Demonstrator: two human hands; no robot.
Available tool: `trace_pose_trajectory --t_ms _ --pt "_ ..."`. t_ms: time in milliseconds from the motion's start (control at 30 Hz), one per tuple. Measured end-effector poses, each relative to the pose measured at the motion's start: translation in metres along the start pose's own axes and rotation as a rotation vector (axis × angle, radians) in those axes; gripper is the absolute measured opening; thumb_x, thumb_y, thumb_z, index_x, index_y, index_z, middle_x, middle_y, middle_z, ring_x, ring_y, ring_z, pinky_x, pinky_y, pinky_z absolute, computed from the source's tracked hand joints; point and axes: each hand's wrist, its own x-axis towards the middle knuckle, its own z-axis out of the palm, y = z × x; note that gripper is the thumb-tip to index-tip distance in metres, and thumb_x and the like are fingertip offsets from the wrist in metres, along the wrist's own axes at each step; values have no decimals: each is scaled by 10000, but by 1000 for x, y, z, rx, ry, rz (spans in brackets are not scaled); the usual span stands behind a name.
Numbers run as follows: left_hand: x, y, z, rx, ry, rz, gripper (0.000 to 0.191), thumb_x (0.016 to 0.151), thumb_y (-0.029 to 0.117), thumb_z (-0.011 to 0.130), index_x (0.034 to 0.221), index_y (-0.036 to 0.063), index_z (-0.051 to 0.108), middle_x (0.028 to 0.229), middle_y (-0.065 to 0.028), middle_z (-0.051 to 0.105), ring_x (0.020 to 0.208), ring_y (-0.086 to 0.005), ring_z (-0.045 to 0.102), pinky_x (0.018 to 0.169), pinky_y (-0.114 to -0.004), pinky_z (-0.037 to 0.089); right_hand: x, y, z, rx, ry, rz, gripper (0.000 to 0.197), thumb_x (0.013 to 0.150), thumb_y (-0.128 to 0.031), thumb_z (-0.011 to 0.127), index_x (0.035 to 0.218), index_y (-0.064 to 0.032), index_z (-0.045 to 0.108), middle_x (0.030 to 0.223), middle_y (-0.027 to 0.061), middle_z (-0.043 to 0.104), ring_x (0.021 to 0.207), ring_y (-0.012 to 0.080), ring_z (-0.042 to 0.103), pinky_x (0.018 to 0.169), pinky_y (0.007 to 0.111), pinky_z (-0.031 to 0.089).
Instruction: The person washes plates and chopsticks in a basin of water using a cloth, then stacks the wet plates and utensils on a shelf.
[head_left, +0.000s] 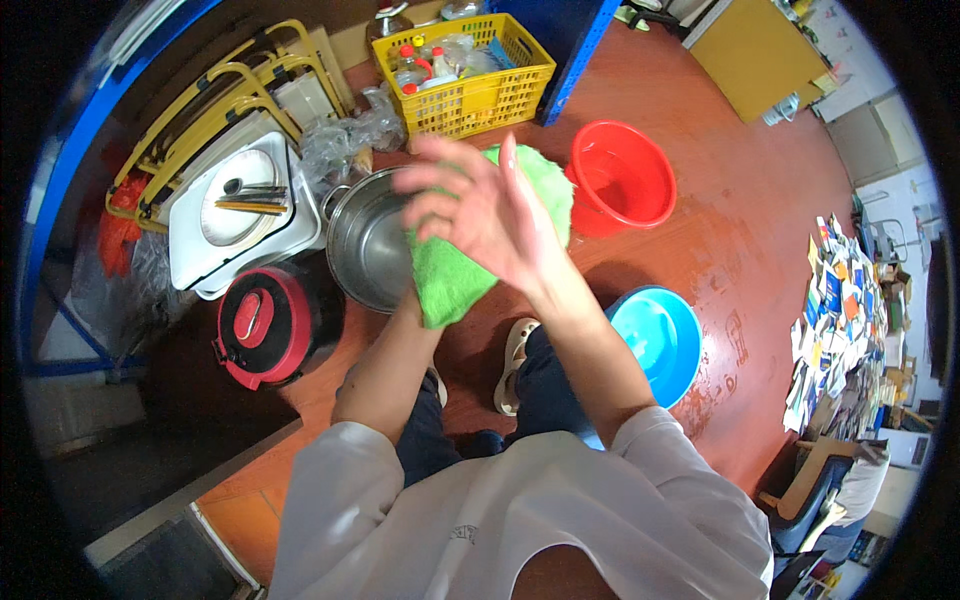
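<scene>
A fuzzy green cloth (452, 283) is held up in front of me and hangs over my left wrist. My left hand is under this cloth, its fingers hidden. My right hand (491, 217) crosses in front of the cloth, palm towards me, thumb up and fingers spread; it is blurred and grips nothing. Whether its back touches the cloth is hidden. Below and left of the hands stands a steel pot (367, 240) on the floor, partly covered by the cloth and my fingers. Further right are a red bucket (621, 176) and a blue basin (658, 341).
On the left stand a black-and-red cooker (274, 326) and a white tub (300, 232) with a plate (225, 172), chopsticks and a ladle on top. Behind is a yellow crate (480, 97) of bottles beside a blue post (581, 67). Many books (832, 315) lie at the right.
</scene>
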Motion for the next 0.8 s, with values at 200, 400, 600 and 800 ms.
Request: trace_pose_trajectory --t_ms 200,400,600,800 --pt "16 -37 31 119 89 252 343 953 259 415 1235 65 435 1172 -60 518 1100 -172 488 960 -325 395 12 43 -87 176 542 -188 361 914 -331 530 1113 -37 467 1049 196 547 980 304 573 862 438 491" --pt "-17 -46 14 48 119 65 378 955 278 408 1267 65 408 1211 -67 496 1135 -174 464 982 -324 372 18 38 -74 -1567 739 -649 133 829 -65 563 934 0 512 874 146 563 736 290 585 677 382 482" --pt "-17 -32 11 83 55 11 413 957 296 400 1299 64 381 1250 -74 475 1171 -176 439 1004 -322 348 17 36 -40 -1593 567 -449 103 864 -32 546 949 -10 600 855 87 611 707 158 598 610 240 460" --pt "-13 -14 0 507 -42 247 450 959 314 393 1330 63 353 1289 -80 454 1207 -178 415 1026 -321 325 2 11 -24 108 475 -350 445 976 -295 391 1274 34 424 1285 143 485 1233 228 427 1077 341 287"
